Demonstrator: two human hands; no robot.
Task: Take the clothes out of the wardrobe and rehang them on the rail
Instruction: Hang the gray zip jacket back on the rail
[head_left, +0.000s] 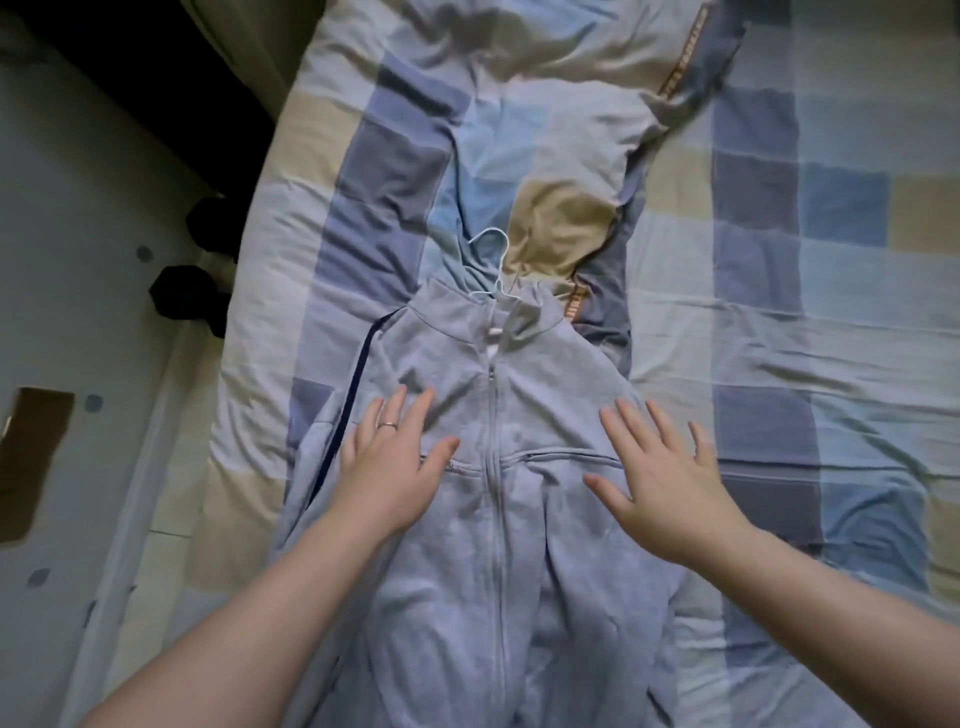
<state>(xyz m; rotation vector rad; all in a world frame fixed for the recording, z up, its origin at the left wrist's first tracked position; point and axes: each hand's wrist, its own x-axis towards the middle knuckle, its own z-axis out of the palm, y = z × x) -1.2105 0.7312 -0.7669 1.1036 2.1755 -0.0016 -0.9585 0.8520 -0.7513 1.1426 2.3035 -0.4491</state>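
Left hand (392, 467) and right hand (670, 483) are laid flat on the jacket (467, 571), fingers spread, either side of the zip (492, 441); nothing is gripped. A ring (387, 426) is worn on the left. The jacket is spread on the checked bed (779, 338), with the hanger (491, 260) hook seen at its collar. The writing on the pillow (545, 130) tape (685, 57) is unreadable.

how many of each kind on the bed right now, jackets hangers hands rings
jacket: 1
hanger: 1
hands: 2, left hand and right hand, both flat on the jacket
ring: 1, on the left hand
total: 5
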